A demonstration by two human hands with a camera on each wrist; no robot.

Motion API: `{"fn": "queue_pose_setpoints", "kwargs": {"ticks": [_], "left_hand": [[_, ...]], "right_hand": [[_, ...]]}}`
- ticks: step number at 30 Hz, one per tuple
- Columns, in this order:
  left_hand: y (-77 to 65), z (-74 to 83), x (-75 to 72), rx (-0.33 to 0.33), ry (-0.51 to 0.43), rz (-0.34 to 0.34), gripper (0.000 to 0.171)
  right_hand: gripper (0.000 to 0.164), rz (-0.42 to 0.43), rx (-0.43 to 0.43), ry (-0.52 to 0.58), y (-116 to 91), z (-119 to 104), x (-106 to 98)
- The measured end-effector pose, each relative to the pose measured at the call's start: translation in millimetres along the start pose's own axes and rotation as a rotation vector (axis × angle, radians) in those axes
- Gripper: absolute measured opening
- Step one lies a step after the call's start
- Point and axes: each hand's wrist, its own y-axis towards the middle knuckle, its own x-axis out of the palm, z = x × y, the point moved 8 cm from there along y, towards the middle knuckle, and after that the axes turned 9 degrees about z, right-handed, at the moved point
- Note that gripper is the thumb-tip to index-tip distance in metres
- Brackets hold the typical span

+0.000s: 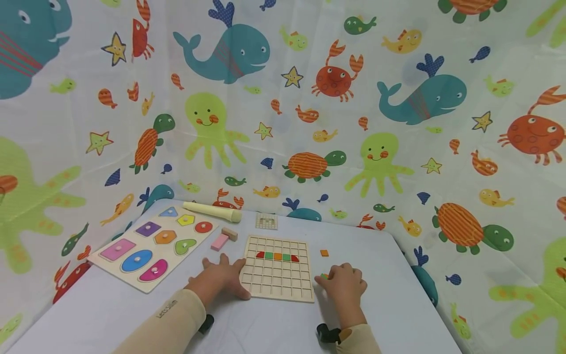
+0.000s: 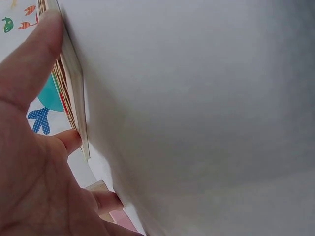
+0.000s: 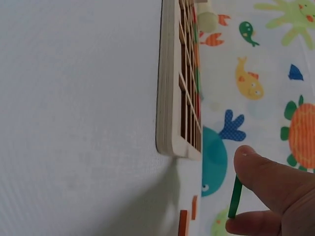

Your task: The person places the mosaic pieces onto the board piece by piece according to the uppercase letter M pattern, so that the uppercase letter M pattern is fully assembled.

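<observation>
A wooden grid board (image 1: pixel 276 280) lies on the table, with a row of red, green and orange tiles (image 1: pixel 277 256) in its upper part. At its left edge, my left hand (image 1: pixel 221 278) has its fingers spread, thumb and index finger against the rim. My right hand (image 1: pixel 342 290) is just off the board's right side. In the right wrist view, its thumb and a finger pinch a thin green tile (image 3: pixel 236 197) held on edge. An orange tile (image 1: pixel 325 253) lies beyond the right hand; the right wrist view shows a second orange tile (image 3: pixel 183 223) nearby.
A knob puzzle board (image 1: pixel 148 246) with colourful shapes lies at the left. Behind it are a cream baton-like stick (image 1: pixel 212 210) and a small wooden grid piece (image 1: pixel 267 221). Pink (image 1: pixel 219 242) and brown (image 1: pixel 229 233) blocks lie near the left hand. A sea-animal patterned cloth (image 1: pixel 283 113) hangs behind the table.
</observation>
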Motion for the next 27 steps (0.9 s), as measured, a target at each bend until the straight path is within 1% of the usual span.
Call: {"fn": "queue_pose_setpoints", "kwargs": {"ticks": [4,11,18,27], "left_hand": [[-1.7,1.0,-1.7,0.0,0.0,-0.001,0.111],[-1.7,-0.1,-0.3,0.005,-0.006,-0.008,0.111],[-1.8,0.2,0.9,0.015,-0.011,-0.012,0.11],[-4.5,2.2,-1.7,0.014,-0.006,-0.013,0.109]], "right_hand": [[0.043,0.023,-0.036,0.051,-1,-10,2],[0.039,0.029,-0.079,0.113,-6,-35,9],[0.04,0.03,-0.127,0.114,-11,-54,12],[0.039,0.011,-0.189,0.158,-13,-78,12]]}}
